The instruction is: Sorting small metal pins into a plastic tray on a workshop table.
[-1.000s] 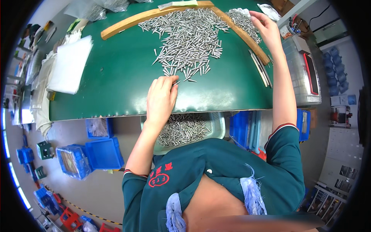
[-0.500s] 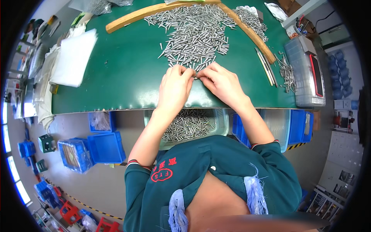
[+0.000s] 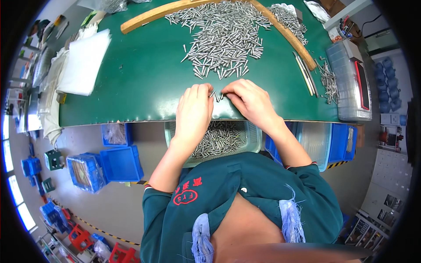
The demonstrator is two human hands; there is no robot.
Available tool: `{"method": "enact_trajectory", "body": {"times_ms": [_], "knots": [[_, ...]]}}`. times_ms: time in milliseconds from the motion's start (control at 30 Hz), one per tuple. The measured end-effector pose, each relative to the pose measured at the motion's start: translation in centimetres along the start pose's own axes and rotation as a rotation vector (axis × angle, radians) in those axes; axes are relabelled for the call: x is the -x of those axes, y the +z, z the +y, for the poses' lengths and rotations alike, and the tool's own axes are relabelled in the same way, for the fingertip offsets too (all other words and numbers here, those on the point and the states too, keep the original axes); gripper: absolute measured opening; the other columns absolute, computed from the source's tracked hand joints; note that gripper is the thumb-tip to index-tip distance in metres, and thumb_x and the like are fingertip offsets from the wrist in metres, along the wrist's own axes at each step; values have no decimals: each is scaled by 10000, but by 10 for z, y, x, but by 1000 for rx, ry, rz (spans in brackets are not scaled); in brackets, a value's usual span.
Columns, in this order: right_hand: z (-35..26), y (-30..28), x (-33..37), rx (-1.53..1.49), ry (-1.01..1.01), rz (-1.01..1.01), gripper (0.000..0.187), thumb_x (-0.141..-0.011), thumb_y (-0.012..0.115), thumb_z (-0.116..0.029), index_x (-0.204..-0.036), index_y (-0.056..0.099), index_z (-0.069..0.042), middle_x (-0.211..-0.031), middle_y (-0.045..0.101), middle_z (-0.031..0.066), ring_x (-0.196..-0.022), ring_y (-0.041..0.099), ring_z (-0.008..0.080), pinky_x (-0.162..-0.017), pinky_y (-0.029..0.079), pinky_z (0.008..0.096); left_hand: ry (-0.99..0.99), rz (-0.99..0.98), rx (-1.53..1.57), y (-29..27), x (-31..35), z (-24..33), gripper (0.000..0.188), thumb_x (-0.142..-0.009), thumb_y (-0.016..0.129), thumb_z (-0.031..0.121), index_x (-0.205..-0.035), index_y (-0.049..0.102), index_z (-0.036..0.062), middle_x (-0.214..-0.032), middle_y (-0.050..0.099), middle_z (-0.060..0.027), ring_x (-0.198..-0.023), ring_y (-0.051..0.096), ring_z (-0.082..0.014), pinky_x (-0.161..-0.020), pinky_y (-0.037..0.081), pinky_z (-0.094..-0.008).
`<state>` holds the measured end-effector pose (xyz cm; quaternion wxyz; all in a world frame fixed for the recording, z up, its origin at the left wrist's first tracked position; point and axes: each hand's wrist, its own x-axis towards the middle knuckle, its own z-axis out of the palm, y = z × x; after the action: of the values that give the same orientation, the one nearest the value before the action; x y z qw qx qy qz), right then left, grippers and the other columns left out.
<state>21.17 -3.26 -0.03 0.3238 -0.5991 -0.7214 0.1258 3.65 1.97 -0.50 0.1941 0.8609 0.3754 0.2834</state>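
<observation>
A heap of small silvery metal pins (image 3: 228, 41) with thicker ends is spread over the green tabletop (image 3: 144, 83). My left hand (image 3: 193, 107) is closed near the table's front edge, with a metal pin (image 3: 216, 97) at its fingertips. Opposite it, my right hand (image 3: 252, 101) pinches thumb and fingers together at another small pin (image 3: 222, 96). The two hands are a short gap apart, just on the near side of the heap. Below the table edge, a pale green basket (image 3: 257, 136) holds many more such pins.
Wooden strips (image 3: 289, 37) border the heap at the back and right. Pen-like rods (image 3: 305, 74), a smaller pile of thin metal pieces (image 3: 327, 81) and a clear plastic case (image 3: 344, 87) lie at the right. White sheets (image 3: 83, 63) lie left; blue bins (image 3: 122, 164) stand below.
Both hands have come back from the heap toward the table's front edge. The fingertips, close together before, are now apart, with pins showing between them.
</observation>
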Motion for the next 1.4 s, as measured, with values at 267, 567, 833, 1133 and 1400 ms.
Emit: {"method": "enact_trajectory", "body": {"times_ms": [267, 567, 833, 1133, 1400], "knots": [[-11, -4, -1, -34, 46, -91, 280, -818, 667, -215, -1074, 611, -117, -927, 602, 41, -886, 596, 240, -757, 494, 358, -138, -45, 128, -9, 17, 1, 221, -831, 627, 72, -1030, 544, 28, -931, 618, -109, -865, 589, -295, -764, 466, -396], [-12, 8, -4, 89, -116, -25, 180, -787, 690, -224, -929, 667, -115, -903, 574, 4, -823, 565, 199, -699, 496, 340, -554, -307, 977, -22, 47, 10, 152, -932, 547, 66, -1058, 612, 11, -884, 688, -61, -677, 587, -64, -639, 493, -208], [-23, -14, 18, 5, -109, -219, 218, -767, 708, -154, -977, 670, -113, -948, 619, 8, -873, 601, 211, -725, 497, 323, -927, -696, 1637, -8, 46, -5, 427, -986, 470, 274, -1204, 514, -90, -1121, 627, -199, -1033, 640, -283, -851, 551, -357], [-33, -20, 28, -88, -90, -267, 342, -786, 685, -119, -1122, 621, -97, -925, 631, 48, -852, 620, 232, -724, 500, 327, -914, -617, 1669, 12, 52, -5, 335, -960, 541, 257, -1097, 579, -47, -1021, 659, -170, -956, 664, -247, -802, 560, -325], [-32, -15, 35, -187, 25, -205, 397, -825, 601, 19, -1212, 575, -67, -961, 618, 93, -828, 626, 193, -691, 510, 290, -763, -586, 1262, 3, 46, 11, 295, -967, 527, 206, -1106, 607, -41, -930, 685, -136, -861, 679, -184, -760, 549, -273]]}}
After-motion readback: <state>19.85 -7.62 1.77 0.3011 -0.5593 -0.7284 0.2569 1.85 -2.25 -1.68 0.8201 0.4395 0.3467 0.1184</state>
